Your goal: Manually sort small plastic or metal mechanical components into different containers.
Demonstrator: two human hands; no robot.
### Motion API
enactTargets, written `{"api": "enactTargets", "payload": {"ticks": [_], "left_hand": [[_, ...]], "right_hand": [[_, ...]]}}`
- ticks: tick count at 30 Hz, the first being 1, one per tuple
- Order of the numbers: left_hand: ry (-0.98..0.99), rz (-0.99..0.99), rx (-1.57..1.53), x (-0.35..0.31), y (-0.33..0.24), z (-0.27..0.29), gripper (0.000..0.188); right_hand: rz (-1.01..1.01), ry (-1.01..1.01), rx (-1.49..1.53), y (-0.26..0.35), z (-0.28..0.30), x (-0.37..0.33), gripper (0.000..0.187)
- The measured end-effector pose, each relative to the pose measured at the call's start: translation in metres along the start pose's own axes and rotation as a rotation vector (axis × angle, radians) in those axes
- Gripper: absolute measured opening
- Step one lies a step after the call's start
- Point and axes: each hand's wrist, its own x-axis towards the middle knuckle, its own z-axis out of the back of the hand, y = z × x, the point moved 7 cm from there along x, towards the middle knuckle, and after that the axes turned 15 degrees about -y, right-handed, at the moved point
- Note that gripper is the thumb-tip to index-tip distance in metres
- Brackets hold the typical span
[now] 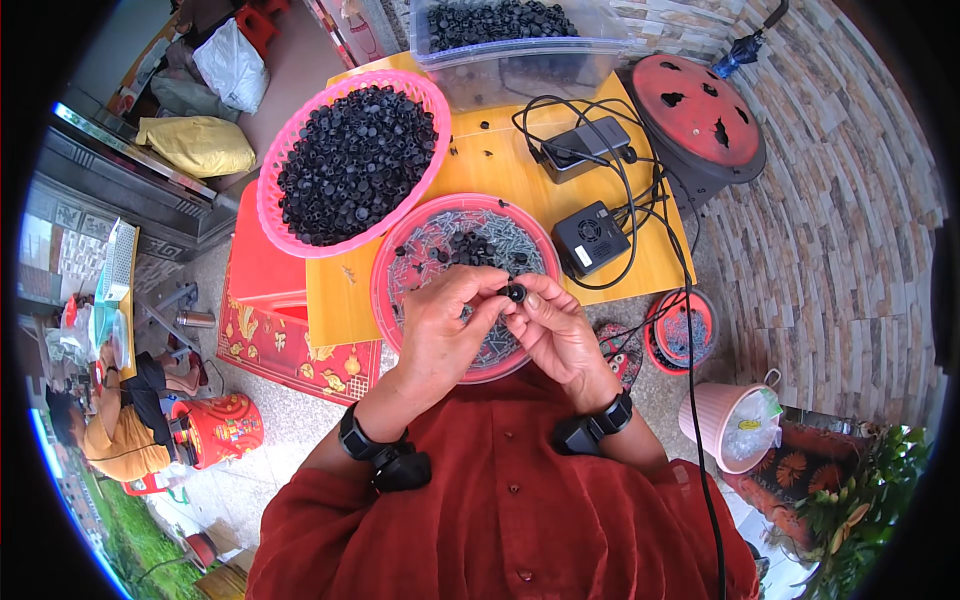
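Note:
A small round black plastic cap [515, 292] is pinched between the fingertips of both hands. My left hand [440, 322] closes thumb and fingers at its left edge; anything smaller in that pinch is hidden. My right hand [553, 328] grips the cap from the right and below. Directly underneath stands a red-pink round basin [381, 300], holding many grey screws [515, 240] and a small heap of black caps [472, 247]. Farther left, a pink basket [268, 200] is piled with similar black plastic parts [355, 165].
A clear plastic bin [480, 85] of black parts sits at the table's far edge. Two black devices [590, 238] with looping cables occupy the yellow table's [335, 315] right side. A red-topped round stand [695, 105] adjoins it. Another person [125, 435] sits at far left.

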Motion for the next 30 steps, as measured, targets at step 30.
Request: {"api": "enactTargets", "payload": {"ticks": [30], "left_hand": [[0.161, -0.023, -0.153, -0.005, 0.007, 0.002, 0.018]], "right_hand": [[0.246, 0.021, -0.26, 0.011, -0.009, -0.008, 0.015]]}}
